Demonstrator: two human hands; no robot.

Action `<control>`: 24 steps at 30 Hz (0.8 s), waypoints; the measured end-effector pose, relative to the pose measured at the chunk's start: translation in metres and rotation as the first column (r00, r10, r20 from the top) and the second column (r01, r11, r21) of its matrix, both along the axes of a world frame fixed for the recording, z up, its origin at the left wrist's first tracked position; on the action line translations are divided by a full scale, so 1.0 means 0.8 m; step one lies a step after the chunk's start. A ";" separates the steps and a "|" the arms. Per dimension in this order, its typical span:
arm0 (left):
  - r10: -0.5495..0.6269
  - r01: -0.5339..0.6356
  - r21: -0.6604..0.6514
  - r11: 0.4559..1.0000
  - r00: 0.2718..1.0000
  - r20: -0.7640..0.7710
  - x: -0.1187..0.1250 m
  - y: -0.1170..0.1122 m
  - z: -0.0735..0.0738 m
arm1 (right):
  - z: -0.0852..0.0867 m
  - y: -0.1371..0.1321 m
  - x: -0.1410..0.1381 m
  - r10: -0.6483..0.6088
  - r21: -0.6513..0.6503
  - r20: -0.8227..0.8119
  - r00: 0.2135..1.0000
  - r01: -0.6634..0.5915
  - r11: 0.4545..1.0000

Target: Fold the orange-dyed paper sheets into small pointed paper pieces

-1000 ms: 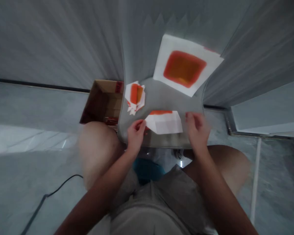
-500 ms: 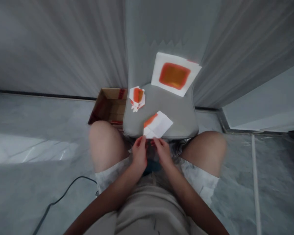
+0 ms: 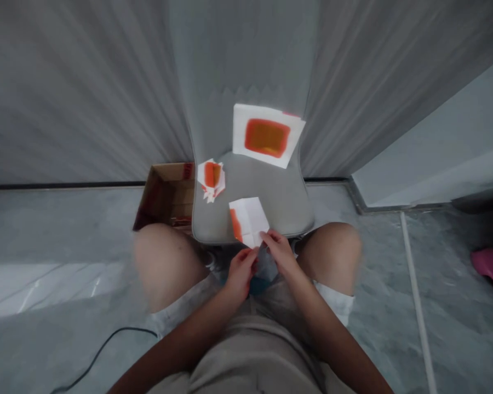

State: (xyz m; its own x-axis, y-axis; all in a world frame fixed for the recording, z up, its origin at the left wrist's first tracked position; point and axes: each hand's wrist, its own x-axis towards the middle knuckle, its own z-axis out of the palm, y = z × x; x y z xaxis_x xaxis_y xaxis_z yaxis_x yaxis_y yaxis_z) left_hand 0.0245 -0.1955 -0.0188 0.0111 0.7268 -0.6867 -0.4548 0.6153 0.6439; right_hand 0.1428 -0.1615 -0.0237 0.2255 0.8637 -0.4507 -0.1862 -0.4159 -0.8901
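A creased white sheet of paper (image 3: 250, 216) with an orange patch along its left side is held over the front edge of the grey chair seat. At its lower corner, my left hand (image 3: 242, 270) pinches the paper with the fingers closed. My right hand (image 3: 278, 249) grips the paper's right edge between thumb and fingers. Farther back, a larger white sheet (image 3: 240, 134) with an orange-brown rounded square leans against the chair's backrest. A small folded paper piece (image 3: 212, 175), orange and white with ragged points, lies at the seat's left edge.
The grey chair (image 3: 271, 189) stands between my knees. Left of it, an open cardboard box (image 3: 160, 189) sits on the floor by a grey curtain (image 3: 86, 98). A dark cable (image 3: 107, 342) runs across the left floor, and a pink object (image 3: 491, 265) lies at far right.
The paper in my hands has turned anticlockwise, its orange patch moving from the upper left to the left side. My right hand has slid up its right edge. The view has shifted right.
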 end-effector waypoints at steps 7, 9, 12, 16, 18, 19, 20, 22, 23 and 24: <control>-0.063 0.061 -0.039 0.997 0.996 -0.060 -0.001 0.055 0.004 | -0.003 0.036 0.005 -0.074 0.001 -0.063 0.995 0.074 0.997; -0.065 0.060 -0.079 0.995 0.995 -0.072 0.001 0.060 0.002 | -0.004 0.041 0.008 -0.076 -0.027 -0.042 0.996 0.075 0.997; -0.051 0.041 -0.113 0.993 0.994 -0.093 0.004 0.058 -0.004 | -0.006 0.041 0.013 -0.038 -0.036 0.003 0.999 0.038 0.999; -0.011 -0.002 -0.136 0.991 0.995 -0.097 0.006 0.051 -0.014 | -0.010 0.035 0.016 0.062 -0.038 0.076 0.995 -0.059 0.998; -0.007 -0.004 -0.136 0.991 0.997 -0.083 0.005 0.049 -0.015 | -0.012 0.032 0.017 0.088 -0.051 0.140 0.986 -0.081 0.995; -0.011 0.001 -0.137 0.991 0.997 -0.076 0.004 0.048 -0.015 | -0.013 0.031 0.017 0.093 -0.057 0.174 0.980 -0.084 0.995; -0.015 0.005 -0.142 0.990 0.997 -0.074 0.004 0.048 -0.015 | -0.013 0.030 0.017 0.100 -0.063 0.204 0.974 -0.089 0.994; -0.030 0.016 -0.159 0.987 0.996 -0.088 0.003 0.049 -0.013 | -0.013 0.031 0.016 0.114 -0.073 0.248 0.962 -0.099 0.992; -0.044 0.026 -0.168 0.985 0.993 -0.107 0.003 0.050 -0.012 | -0.012 0.033 0.017 0.125 -0.078 0.266 0.956 -0.108 0.991; -0.075 0.052 -0.174 0.983 0.989 -0.130 0.001 0.053 -0.011 | -0.011 0.034 0.017 0.137 -0.082 0.288 0.948 -0.118 0.990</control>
State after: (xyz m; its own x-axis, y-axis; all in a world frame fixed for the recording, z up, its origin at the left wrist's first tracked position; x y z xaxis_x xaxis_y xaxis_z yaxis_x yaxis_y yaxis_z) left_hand 0.0256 -0.1533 -0.0274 -0.0483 0.6000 -0.7985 -0.3273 0.7458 0.5802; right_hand 0.1566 -0.1343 -0.0325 0.2450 0.8662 -0.4354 0.1368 -0.4755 -0.8690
